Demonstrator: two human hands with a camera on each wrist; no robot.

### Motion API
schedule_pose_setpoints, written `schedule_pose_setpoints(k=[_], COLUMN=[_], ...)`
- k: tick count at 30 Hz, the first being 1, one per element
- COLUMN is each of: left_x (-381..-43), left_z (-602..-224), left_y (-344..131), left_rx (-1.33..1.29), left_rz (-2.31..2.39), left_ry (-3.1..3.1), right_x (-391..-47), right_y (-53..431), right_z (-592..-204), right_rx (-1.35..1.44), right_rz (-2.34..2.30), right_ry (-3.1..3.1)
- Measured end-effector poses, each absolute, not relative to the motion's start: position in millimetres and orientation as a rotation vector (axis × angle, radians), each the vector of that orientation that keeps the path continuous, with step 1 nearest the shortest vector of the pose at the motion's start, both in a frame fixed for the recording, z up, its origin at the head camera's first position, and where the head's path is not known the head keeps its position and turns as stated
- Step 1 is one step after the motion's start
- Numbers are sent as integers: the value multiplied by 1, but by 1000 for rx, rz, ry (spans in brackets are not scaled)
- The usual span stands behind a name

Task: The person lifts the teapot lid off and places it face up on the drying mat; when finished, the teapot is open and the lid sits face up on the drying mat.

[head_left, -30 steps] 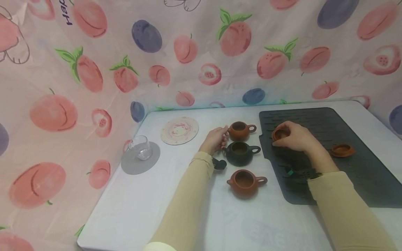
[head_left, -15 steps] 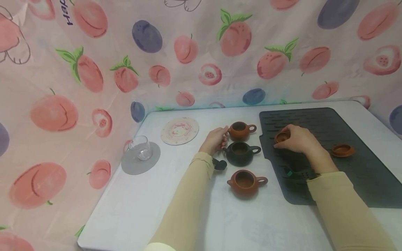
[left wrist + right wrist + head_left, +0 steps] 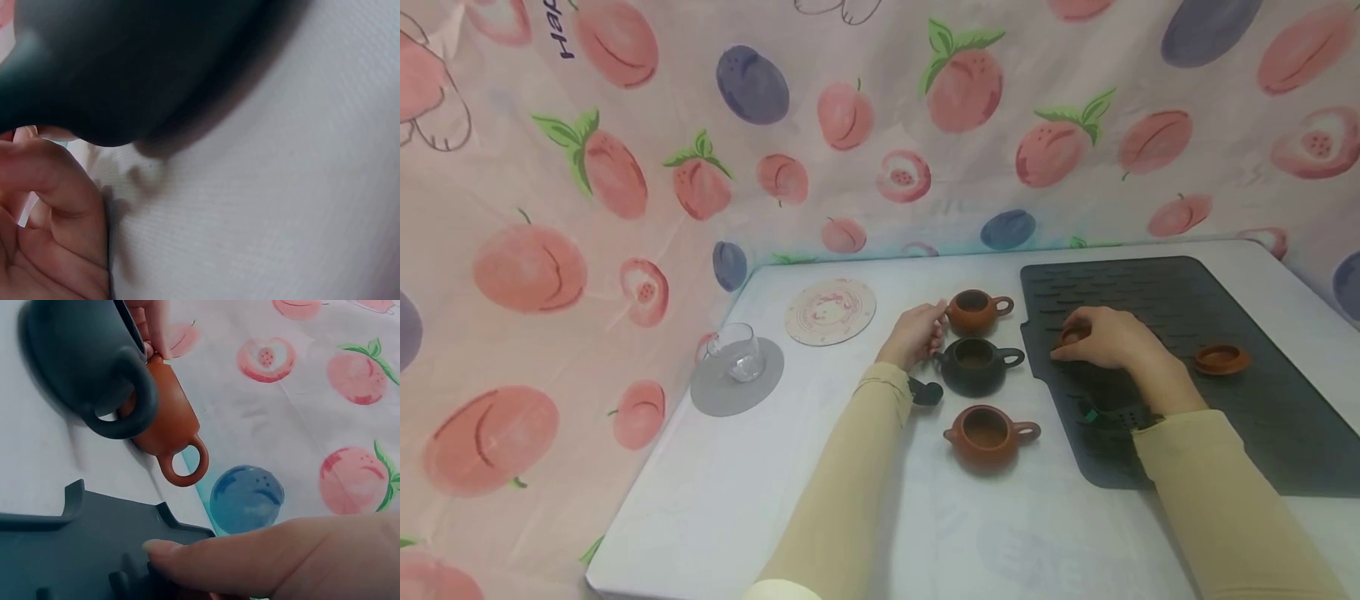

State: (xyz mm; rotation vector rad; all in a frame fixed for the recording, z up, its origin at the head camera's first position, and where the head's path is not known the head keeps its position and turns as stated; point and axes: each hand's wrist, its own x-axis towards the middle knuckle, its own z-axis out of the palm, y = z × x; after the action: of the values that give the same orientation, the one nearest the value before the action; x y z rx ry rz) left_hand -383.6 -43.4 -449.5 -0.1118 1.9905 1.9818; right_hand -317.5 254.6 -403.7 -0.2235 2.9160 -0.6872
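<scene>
My left hand (image 3: pixel 914 336) pinches the spout of the far reddish-brown clay teapot (image 3: pixel 973 312), which stands without a lid. Just in front of it is a black teapot (image 3: pixel 973 367), its dark body filling the top of the left wrist view. Nearest me stands another reddish-brown teapot (image 3: pixel 987 438), also lidless, handle to the right. Over the left part of a dark ridged mat, my right hand (image 3: pixel 1108 337) holds a small round reddish-brown lid (image 3: pixel 1072 335) between thumb and fingers, mostly hidden by the hand. A second reddish-brown lid (image 3: pixel 1222 360) lies on the mat farther right.
The dark mat (image 3: pixel 1240 433) covers the table's right side. At the left, a glass cup (image 3: pixel 737 354) stands on a grey round coaster (image 3: pixel 715 396). Behind it lies a patterned round coaster (image 3: pixel 831 312). A fruit-print cloth (image 3: pixel 850 192) hangs along the back and left.
The right hand has shifted slightly and turned the lid in its fingers, so less of the lid shows now. The left hand and the teapots have stayed in place.
</scene>
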Motion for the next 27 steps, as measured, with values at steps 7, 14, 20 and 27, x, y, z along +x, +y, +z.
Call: schedule_pose_setpoints(k=[7,14,20,27], left_x=[-384,-384,-383,-383], left_z=[-450,-451,-451,-450], left_y=[-44,-44,-44,-44], left_rx=[-113,-106,-103,-105], left_rz=[1983,1986,1978,1978], left_ry=[1990,1992,1992,1988], right_x=[-317,-315,-315,-316], right_y=[255,255,255,256], right_z=[-403,-401,-403,-404], right_rx=[-148,-146,-166,-175], right_rz=[-642,-647,-639,-658], right_ry=[2921,2914,2915,2923])
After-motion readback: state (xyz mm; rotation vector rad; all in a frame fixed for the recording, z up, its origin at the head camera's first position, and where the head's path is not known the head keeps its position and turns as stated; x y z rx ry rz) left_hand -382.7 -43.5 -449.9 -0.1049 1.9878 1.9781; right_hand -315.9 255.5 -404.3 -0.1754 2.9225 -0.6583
